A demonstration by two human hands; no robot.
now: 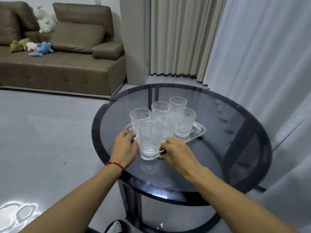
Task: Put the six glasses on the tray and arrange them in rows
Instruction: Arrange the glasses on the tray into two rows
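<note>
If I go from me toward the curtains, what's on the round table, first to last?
Near rim of the glass table → left hand and right hand, side by side → nearest glass on the tray → farthest glass.

The middle glass [165, 130] and much of the tray [198, 130] hide behind other glasses.

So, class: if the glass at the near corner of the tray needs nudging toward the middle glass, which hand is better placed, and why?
Left, though narrowly. The left hand sits at the outer side of the nearest glass, so it can push inward. The right hand lies on the inner side, by the tray rim, in the way.
</note>
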